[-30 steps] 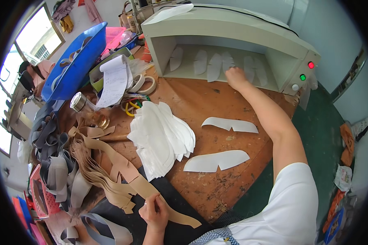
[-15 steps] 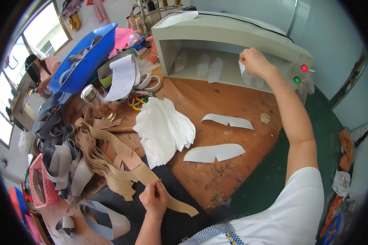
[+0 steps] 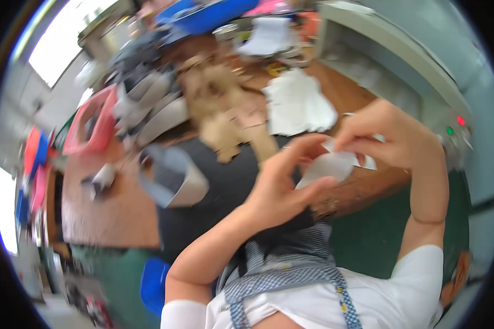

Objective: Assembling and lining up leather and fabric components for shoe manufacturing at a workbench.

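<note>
A white cut piece is held up in front of me, over the near right part of the table. My right hand pinches its upper edge. My left hand curls round its other side, thumb below and fingers above. The fingertips are partly blurred and overlap the piece. Just beyond the hands lies a fanned stack of white cut pieces. Tan strips are heaped left of that stack, reaching over a black mat.
At the right back stands a grey open-fronted machine with red and green lights. A loop of grey strip rests on the mat's left. Grey strips, a pink basket, a blue tub and a paper pad stand farther off.
My right hand has come back from the grey machine with a white piece. My left hand has let go of the tan strip and met it. The view has swung, blurring things.
</note>
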The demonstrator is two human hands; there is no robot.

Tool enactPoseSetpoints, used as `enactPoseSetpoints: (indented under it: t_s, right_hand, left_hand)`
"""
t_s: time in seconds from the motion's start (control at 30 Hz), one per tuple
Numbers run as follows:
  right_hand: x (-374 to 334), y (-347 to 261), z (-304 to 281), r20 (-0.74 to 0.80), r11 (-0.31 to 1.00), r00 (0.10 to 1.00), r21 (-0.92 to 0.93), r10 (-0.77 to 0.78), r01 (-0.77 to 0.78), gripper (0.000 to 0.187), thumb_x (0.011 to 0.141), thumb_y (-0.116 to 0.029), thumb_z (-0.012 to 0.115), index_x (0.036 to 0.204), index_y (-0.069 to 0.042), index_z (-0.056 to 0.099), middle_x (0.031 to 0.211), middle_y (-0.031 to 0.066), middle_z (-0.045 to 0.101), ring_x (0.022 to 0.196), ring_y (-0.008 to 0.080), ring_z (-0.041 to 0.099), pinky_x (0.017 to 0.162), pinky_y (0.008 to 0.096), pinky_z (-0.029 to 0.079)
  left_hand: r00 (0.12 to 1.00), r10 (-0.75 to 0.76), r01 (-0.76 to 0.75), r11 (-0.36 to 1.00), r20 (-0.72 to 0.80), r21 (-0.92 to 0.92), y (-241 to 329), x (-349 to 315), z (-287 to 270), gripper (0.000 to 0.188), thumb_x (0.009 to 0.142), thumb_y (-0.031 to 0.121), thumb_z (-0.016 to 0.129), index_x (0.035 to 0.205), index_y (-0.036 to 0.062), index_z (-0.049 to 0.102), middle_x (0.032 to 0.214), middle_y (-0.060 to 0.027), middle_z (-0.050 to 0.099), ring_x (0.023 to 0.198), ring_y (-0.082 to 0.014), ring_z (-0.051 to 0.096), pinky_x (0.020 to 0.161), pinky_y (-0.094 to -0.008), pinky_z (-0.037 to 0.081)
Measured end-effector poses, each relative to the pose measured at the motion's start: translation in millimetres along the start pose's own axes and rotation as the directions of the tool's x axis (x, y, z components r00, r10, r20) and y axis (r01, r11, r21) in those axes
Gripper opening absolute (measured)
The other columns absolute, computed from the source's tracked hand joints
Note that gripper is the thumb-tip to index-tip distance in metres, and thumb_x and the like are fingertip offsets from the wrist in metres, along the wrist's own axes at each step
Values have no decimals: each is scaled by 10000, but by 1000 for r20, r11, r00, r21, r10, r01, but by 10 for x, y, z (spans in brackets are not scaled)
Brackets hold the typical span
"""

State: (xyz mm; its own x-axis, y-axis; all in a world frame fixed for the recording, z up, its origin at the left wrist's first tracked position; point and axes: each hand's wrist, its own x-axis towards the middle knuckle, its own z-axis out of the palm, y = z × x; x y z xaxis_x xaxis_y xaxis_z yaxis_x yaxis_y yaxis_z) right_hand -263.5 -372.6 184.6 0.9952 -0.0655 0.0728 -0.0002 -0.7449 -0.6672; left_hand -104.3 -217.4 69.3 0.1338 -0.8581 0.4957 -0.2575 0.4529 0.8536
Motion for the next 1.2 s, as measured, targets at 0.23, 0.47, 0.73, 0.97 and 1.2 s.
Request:
enactPoseSetpoints:
  t_s: [0.23,0.47,0.73,0.97,1.2]
  right_hand:
    - [-222,98,1371,-159,763,924,621,347,-179,770,1012,-592,412,787,98,670,547,158,609,392,193,566,367,247,440]
    - [235,256,2673,113,-590,965,806,239,52,644,1043,-542,367,1256,35,555,1103,165,669,990,259,678,839,386,560]
    - [509,282,2381,-208,725,861,648,464,-234,584,1073,-440,385,822,4,669,670,51,674,578,98,625,537,204,461]
    - [596,-108,2433,100,565,987,811,125,-154,384,958,-265,677,1167,55,642,1084,111,708,996,164,663,887,330,514]
    - [954,75,2614,-91,346,879,934,469,-87,246,909,-99,714,1116,32,695,1004,75,733,882,123,679,802,294,544]
  left_hand:
    - [890,276,-78,877,-364,474,224,-681,-277,220,797,-25,747,1000,-14,660,837,-123,675,716,-253,661,634,-318,509]
    - [928,350,-239,823,-128,515,241,-1187,-339,346,671,-36,758,1008,-11,680,898,-113,662,796,-285,679,708,-375,580]
    - [937,234,-83,871,-259,485,377,-1452,-659,309,682,-116,749,970,-20,692,856,-121,710,710,-241,692,609,-307,562]
    - [899,-91,270,885,-428,379,284,-1273,-962,348,793,-8,789,1121,-14,673,990,-100,737,794,-140,704,711,-272,576]
    - [713,-362,699,444,-601,561,-270,-1253,-1570,420,938,307,666,1189,-28,630,1032,-217,717,972,-400,683,829,-408,529]
